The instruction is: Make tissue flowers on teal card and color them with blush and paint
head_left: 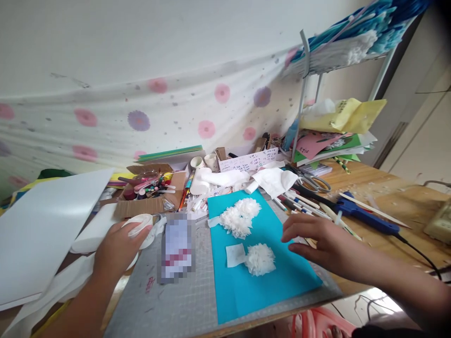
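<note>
At the left, my left hand (pixel 116 246) is closed around a white roll (pixel 140 221) that looks like tape, by the edge of the grey cutting mat (pixel 151 305). Over the right edge of a blue sheet (pixel 236 295), my right hand (pixel 319 237) hangs with fingers apart and nothing in it. Fluffy white paper tufts (pixel 243 216) lie on the upper part of the sheet. Below them is a single white tuft (pixel 260 259), with a small white paper square (pixel 235 256) at its left side. A blurred-out phone-shaped object (pixel 176 249) rests on the mat.
A blue glue gun (pixel 366 213) with a cord lies right of the pens (pixel 299 204) and scissors (pixel 313 180). A cardboard box (pixel 141 206) of craft bits stands at back left, beside a large white sheet (pixel 52 234). A shelf (pixel 303 94) rises at the right.
</note>
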The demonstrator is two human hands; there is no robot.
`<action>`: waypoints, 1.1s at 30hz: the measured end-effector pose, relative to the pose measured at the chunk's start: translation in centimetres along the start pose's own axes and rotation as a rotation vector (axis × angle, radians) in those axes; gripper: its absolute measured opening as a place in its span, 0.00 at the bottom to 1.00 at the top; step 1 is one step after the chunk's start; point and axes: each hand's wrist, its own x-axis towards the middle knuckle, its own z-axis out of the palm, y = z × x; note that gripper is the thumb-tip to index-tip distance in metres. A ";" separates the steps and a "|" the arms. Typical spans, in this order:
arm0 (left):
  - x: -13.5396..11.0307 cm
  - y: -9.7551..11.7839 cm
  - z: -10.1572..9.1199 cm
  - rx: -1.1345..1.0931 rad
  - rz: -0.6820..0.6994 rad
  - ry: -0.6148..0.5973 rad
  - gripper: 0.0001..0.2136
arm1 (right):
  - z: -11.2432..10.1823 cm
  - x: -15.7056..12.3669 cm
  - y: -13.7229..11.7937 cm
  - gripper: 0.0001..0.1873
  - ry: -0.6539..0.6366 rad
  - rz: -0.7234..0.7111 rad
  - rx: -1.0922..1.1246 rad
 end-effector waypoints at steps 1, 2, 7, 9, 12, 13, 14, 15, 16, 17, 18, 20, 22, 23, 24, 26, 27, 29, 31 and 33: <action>0.0 0.0 -0.1 0.015 -0.007 0.003 0.20 | 0.5 0.2 -0.5 0.09 -0.023 -0.011 -0.011; -0.1 0.1 -0.1 0.028 -0.017 0.010 0.20 | 1.2 0.6 -1.1 0.09 -0.047 -0.031 -0.028; -0.3 0.5 -0.2 0.062 -0.041 0.046 0.26 | 6.5 3.1 -4.3 0.13 -0.284 -0.178 -0.273; -0.6 0.3 -0.3 0.072 -0.040 0.110 0.27 | 8.7 3.9 -4.8 0.15 -0.326 -0.181 -0.408; -1.6 0.2 -0.7 0.072 0.095 0.357 0.21 | 10.5 4.5 -4.9 0.13 -0.306 -0.195 -0.500; -2.0 0.4 -0.8 0.070 0.170 0.471 0.18 | 10.4 4.7 -4.9 0.12 -0.292 -0.192 -0.498; -2.6 0.9 -0.8 0.062 0.250 0.589 0.16 | 9.9 4.8 -4.8 0.12 -0.270 -0.184 -0.482; -3.1 1.6 -0.7 0.069 0.323 0.666 0.15 | 9.1 4.9 -4.5 0.13 -0.236 -0.169 -0.456; -3.6 2.6 -0.5 0.089 0.408 0.653 0.13 | 7.9 5.0 -4.2 0.13 -0.179 -0.149 -0.431; -3.9 3.8 -0.1 0.095 0.505 0.558 0.10 | 6.5 5.0 -3.6 0.15 -0.107 -0.132 -0.416; -4.2 5.1 0.4 0.091 0.572 0.472 0.07 | 4.9 4.9 -2.8 0.16 -0.031 -0.096 -0.428; -4.2 7.8 1.7 0.094 0.664 0.275 0.08 | 1.8 4.4 -0.8 0.16 0.098 0.074 -0.495; -3.8 10.3 3.4 0.118 0.680 0.128 0.11 | -0.6 3.4 1.4 0.18 0.169 0.211 -0.549; -3.4 11.4 4.2 0.135 0.660 0.081 0.12 | -1.3 2.9 2.2 0.17 0.192 0.271 -0.572; -2.9 12.3 5.0 0.152 0.633 0.043 0.13 | -1.7 2.4 2.8 0.17 0.190 0.304 -0.576; -2.0 13.7 6.3 0.184 0.600 -0.024 0.10 | -1.4 1.6 3.0 0.14 0.118 0.297 -0.534; -1.5 14.2 6.7 0.196 0.592 -0.053 0.07 | -0.9 1.4 2.7 0.13 0.059 0.265 -0.493; -0.8 14.8 7.2 0.210 0.592 -0.097 0.04 | 0.3 1.2 1.6 0.12 -0.058 0.193 -0.406; -0.4 15.1 6.9 0.212 0.602 -0.118 0.06 | 1.3 1.2 0.6 0.13 -0.144 0.146 -0.340; -0.3 14.8 5.8 0.204 0.607 -0.111 0.07 | 1.8 1.2 0.0 0.16 -0.207 0.127 -0.289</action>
